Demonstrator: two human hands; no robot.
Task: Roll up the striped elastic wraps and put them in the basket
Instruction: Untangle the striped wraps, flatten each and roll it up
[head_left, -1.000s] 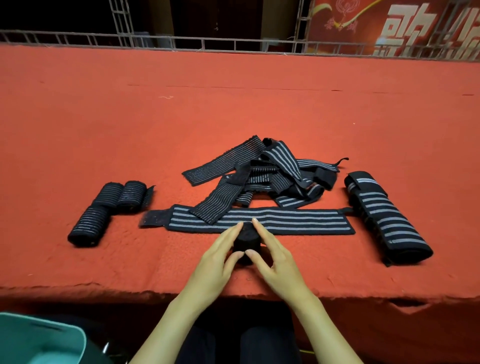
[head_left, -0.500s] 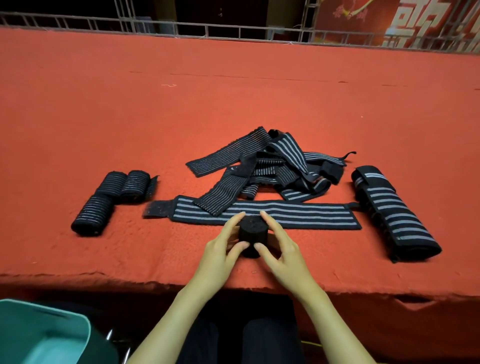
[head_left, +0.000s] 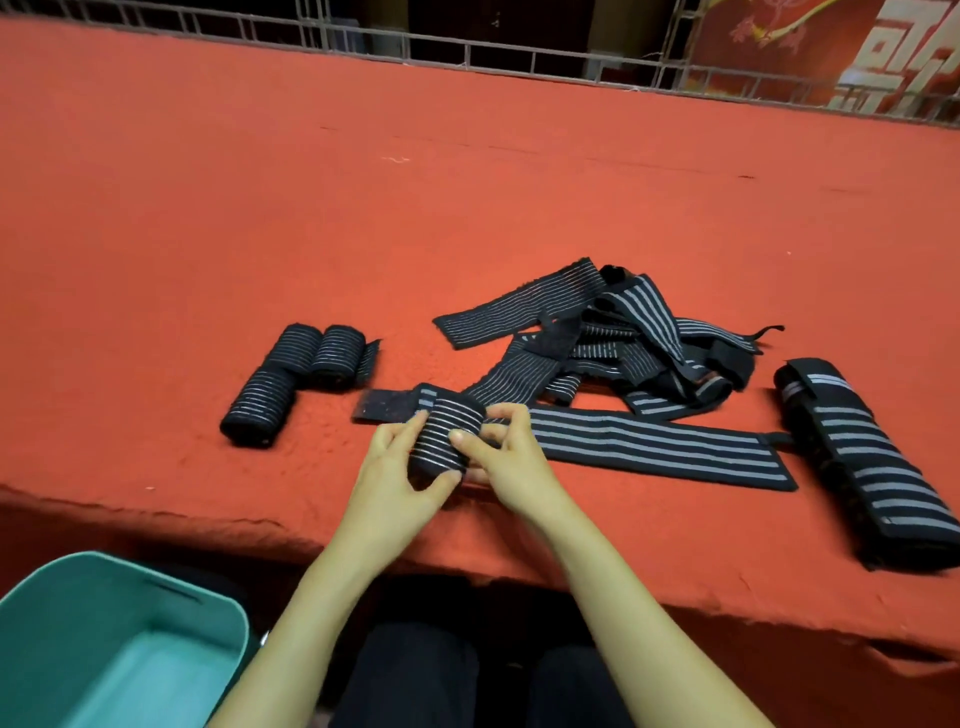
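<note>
Grip of left hand (head_left: 385, 480) and right hand (head_left: 514, 462) round rolled wrap (head_left: 442, 435), black, thin white stripes

The teal plastic basket (head_left: 104, 587) is cut off by the left and bottom edges, so only one corner and part of its floor show. The large folded black wrap with grey stripes (head_left: 872, 467) runs out past the right edge. The flat wide-striped black wrap (head_left: 649, 441) passes out of sight behind the rolled thin-striped black wrap (head_left: 447, 436) and the right hand (head_left: 511, 462). That roll partly hides the fingers of the left hand (head_left: 387, 478). Overlaps in the tangled pile of black striped wraps (head_left: 623, 343) hide how many strips it holds. The red banner (head_left: 779, 41) is cropped, its white characters unreadable.
</note>
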